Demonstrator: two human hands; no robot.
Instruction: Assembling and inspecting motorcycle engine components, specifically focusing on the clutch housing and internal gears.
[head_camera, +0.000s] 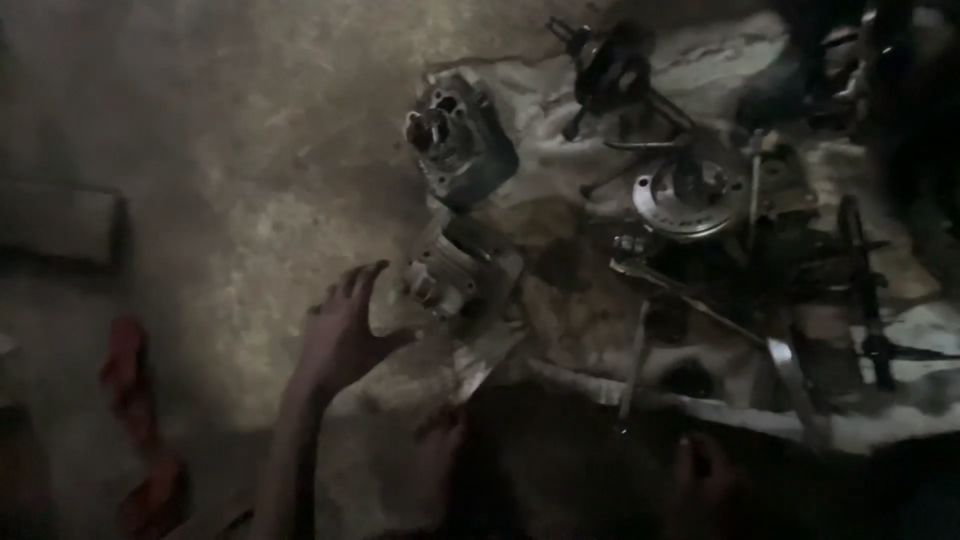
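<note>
My left hand (340, 330) is stretched out over the floor with its fingers spread and nothing in it. Its fingertips are just left of a finned metal engine cylinder (450, 272) lying on a dirty cloth (560, 300), close to it or just touching. A second finned engine part (455, 135) lies further away on the same cloth. A dim shape at the bottom right looks like my right hand (700, 470). It is too dark to tell its fingers or whether it holds anything.
On the cloth to the right lie a round metal disc part (690, 195), a dark shaft assembly (610, 70) and several long wrenches (700, 305). A red rag (130, 400) and a dark flat block (60, 220) lie on the concrete floor at left.
</note>
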